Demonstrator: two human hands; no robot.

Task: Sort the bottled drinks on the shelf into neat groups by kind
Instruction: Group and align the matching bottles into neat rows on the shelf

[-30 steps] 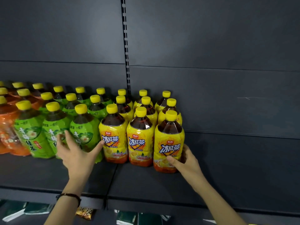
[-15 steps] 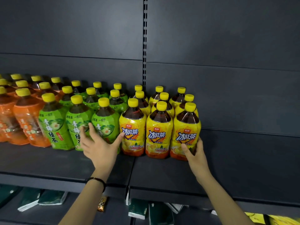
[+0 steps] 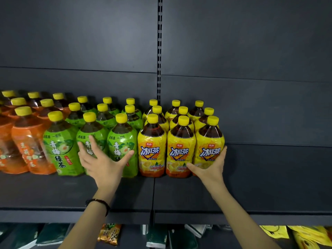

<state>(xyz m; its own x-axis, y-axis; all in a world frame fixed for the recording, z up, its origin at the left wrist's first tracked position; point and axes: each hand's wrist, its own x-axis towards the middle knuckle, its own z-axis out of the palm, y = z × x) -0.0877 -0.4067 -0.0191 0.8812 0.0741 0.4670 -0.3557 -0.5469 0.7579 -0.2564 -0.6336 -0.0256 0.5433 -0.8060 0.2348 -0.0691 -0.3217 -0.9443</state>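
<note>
Yellow-label bottles (image 3: 180, 146): three columns, three deep, upright, on the dark shelf (image 3: 269, 177) just right of its centre seam. Sides touching.
Green-label bottles (image 3: 61, 146): same block form, directly left of the yellow block, flush against it.
Orange-label bottles (image 3: 28, 141): further left, partly cut off by the frame edge. All caps are yellow.

Right hand (image 3: 212, 168): palm against the near right side of the front right yellow bottle (image 3: 209, 150), fingers straight and pointing up along its side, thumb stretched left across the low front of the label.
Left hand (image 3: 104, 164): fingers spread wide in front of the middle and right front green bottles. Whether it touches them, I cannot tell. Dark wristband (image 3: 100, 203) on that wrist.

Right half of the shelf is bare metal. A slotted upright (image 3: 159, 51) runs up the back panel. Packets (image 3: 109, 234) lie on the shelf below.
</note>
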